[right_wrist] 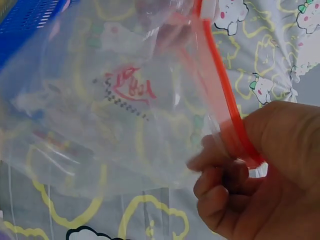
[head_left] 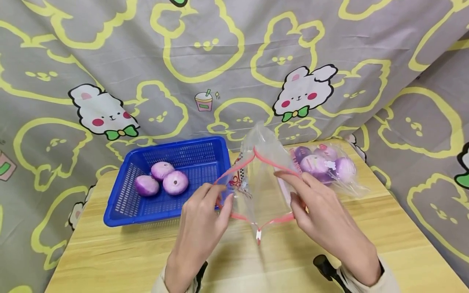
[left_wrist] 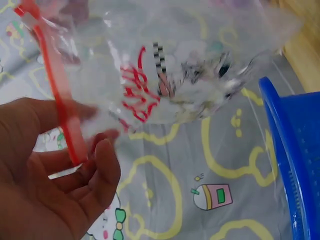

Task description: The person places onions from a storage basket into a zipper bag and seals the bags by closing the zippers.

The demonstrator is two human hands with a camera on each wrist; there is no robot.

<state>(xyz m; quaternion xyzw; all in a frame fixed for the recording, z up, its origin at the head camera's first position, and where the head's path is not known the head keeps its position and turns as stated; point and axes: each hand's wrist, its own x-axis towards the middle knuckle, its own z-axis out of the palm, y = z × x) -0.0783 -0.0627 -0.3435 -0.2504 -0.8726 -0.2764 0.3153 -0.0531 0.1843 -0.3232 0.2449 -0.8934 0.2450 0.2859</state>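
A clear zip bag (head_left: 261,191) with a red zip edge and a white slider is held upright above the table, its mouth spread wide. My left hand (head_left: 205,219) pinches the left side of the mouth between thumb and fingers, also seen in the left wrist view. On the opposite side my right hand (head_left: 326,211) grips the red edge (right_wrist: 225,95) with curled fingers. Red lettering and a checkered strip (left_wrist: 159,62) are printed on the bag. No vegetable shows inside it. Left of the bag, several purple-and-white, onion-like round vegetables (head_left: 175,182) lie in a blue basket (head_left: 205,173).
To the right of the bag lies another clear bag (head_left: 353,185) with several purple round vegetables (head_left: 314,165) inside. All stand on a wooden table (head_left: 139,260). A grey patterned curtain (head_left: 234,53) hangs close behind and beside the table.
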